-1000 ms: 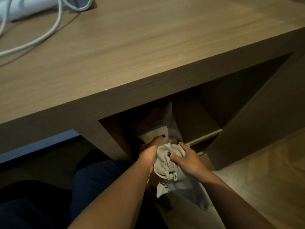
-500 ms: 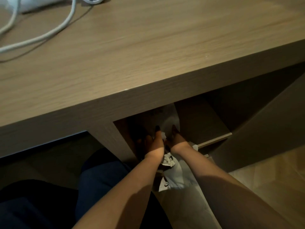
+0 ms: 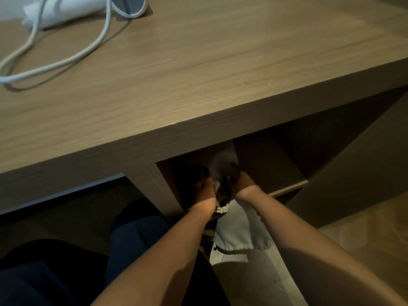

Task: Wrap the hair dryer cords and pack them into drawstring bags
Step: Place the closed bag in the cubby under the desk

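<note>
Both my hands reach into a dark open compartment (image 3: 265, 164) under the wooden desk. My left hand (image 3: 202, 187) and my right hand (image 3: 239, 181) are side by side, fingers closed on pale cloth (image 3: 220, 164) between them. A light drawstring bag (image 3: 240, 228) hangs down below my wrists, its knotted cord (image 3: 221, 210) showing by my left wrist. A white hair dryer (image 3: 70, 8) lies at the desk's far left corner, with its white cord (image 3: 66, 60) trailing loose over the top. My fingertips are lost in shadow.
The wooden desk top (image 3: 220, 74) fills the upper view, its front edge just above my hands. A shelf lip (image 3: 289, 188) juts out right of my right hand. My legs in dark trousers (image 3: 132, 250) are at lower left. Pale floor (image 3: 364, 228) shows at right.
Both hands have pushed deeper into the compartment with the cloth, from in front of the opening to inside it. The view has shifted, showing more of the hair dryer.
</note>
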